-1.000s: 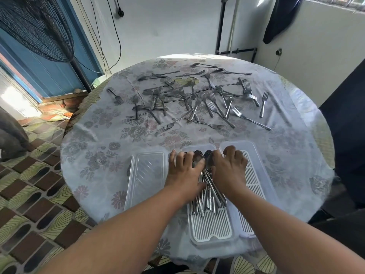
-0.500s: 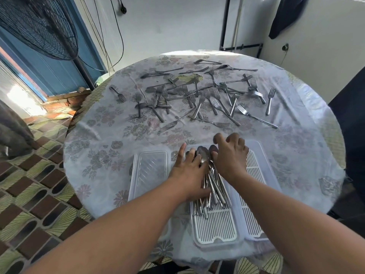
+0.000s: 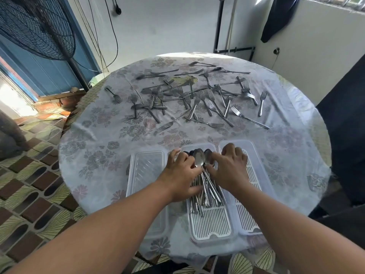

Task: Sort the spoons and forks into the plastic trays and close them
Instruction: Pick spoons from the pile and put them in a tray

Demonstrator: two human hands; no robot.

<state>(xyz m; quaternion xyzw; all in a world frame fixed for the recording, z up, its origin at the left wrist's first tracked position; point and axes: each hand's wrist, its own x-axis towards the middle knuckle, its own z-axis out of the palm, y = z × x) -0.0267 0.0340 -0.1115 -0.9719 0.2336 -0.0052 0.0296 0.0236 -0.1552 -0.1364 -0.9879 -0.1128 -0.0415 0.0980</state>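
Observation:
A bundle of spoons [image 3: 199, 160] lies in the middle plastic tray [image 3: 212, 226], bowls at the far end, handles fanned over the white slatted insert. My left hand [image 3: 180, 175] rests against the left side of the bundle with its fingers fairly straight and its thumb at the spoon necks. From the right, my right hand [image 3: 230, 169] has curled fingers and a thumb closed against the spoon bowls. A second tray [image 3: 254, 153] with a slatted insert stands to the right. Several forks [image 3: 197, 99] lie scattered across the far half of the table.
A clear plastic lid [image 3: 146, 169] lies left of the middle tray. The round table [image 3: 94, 155] has a floral cloth, and its edge is near my arms. A standing fan [image 3: 35, 26] is at the back left. A dark cloth [image 3: 280, 16] hangs at the back right.
My right hand has come back from the tray's far rim and closed onto the spoon bowls. My left hand stays at the bundle's left side. One spoon bowl now stands up between the hands.

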